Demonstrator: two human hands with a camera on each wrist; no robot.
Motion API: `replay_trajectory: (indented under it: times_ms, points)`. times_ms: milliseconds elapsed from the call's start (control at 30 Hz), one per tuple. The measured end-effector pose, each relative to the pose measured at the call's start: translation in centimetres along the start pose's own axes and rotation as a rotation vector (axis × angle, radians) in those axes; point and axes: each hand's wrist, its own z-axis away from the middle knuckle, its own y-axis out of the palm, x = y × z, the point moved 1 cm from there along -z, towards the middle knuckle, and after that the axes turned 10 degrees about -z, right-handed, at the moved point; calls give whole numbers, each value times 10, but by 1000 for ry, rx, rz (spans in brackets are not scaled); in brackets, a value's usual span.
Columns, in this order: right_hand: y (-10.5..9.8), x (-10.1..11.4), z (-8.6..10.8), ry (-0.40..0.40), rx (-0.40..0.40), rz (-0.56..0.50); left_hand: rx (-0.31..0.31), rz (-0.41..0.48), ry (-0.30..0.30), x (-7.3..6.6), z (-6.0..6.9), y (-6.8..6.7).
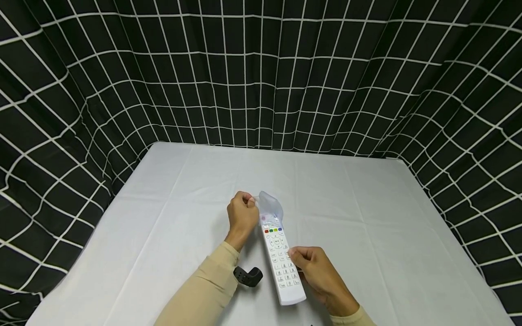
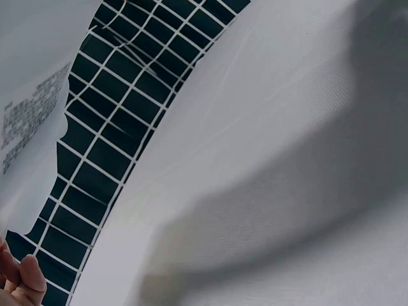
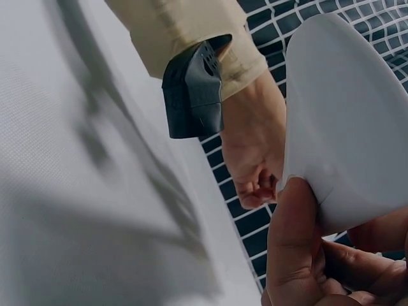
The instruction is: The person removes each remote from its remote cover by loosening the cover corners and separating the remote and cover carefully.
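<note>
A white remote control [image 1: 281,267] with several rows of buttons is held above the table, tilted, its keys facing up. Its far end sits inside a translucent plastic sleeve [image 1: 271,207]. My left hand [image 1: 243,216] pinches the edge of that sleeve at its upper left. Lower down, my right hand [image 1: 320,276] grips the remote by its right edge, thumb on top. From the right wrist, the remote's smooth underside [image 3: 344,115] shows above my right hand [image 3: 319,261]. In the left wrist view, fingertips of my left hand [image 2: 22,280] touch the pale film with a grey printed patch [image 2: 32,118].
A white cloth covers the table [image 1: 346,217]. Black curtains with a white grid [image 1: 261,77] surround its back and sides. A black wrist device [image 1: 248,276] is strapped on the left sleeve, near the remote's left side.
</note>
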Motion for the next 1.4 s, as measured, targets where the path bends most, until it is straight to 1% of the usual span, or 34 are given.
replay_trajectory:
  times_ms: [300, 400, 567, 667, 900, 1033, 1100, 1233, 1300, 1400]
  points:
    - [0, 1, 2, 8, 22, -1, -10, -12, -17, 0, -1, 2]
    - [-1, 1, 3, 14, 24, 4, 5, 3, -22, 0, -1, 3]
    - [-2, 0, 3, 18, 12, 11, 21, 18, -9, 0, -1, 5]
    - [-2, 0, 3, 16, 9, 18, 23, 16, -17, 0, 0, 6]
    - [-3, -1, 4, 26, 7, 12, -1, 17, -43, 1, -1, 7]
    - [-3, -1, 5, 30, 7, 14, 15, 22, -50, 3, -2, 6]
    - [-4, -1, 7, 36, 23, 11, 32, 46, -67, 4, -4, 4]
    - [-6, 0, 12, 46, 59, 0, 72, 149, -113, 5, -8, -4]
    - [-8, 2, 12, 41, 46, 5, 107, 217, -133, 5, -10, -7]
    - [-11, 6, 10, 24, 4, 7, 188, 313, -135, 7, -10, -7]
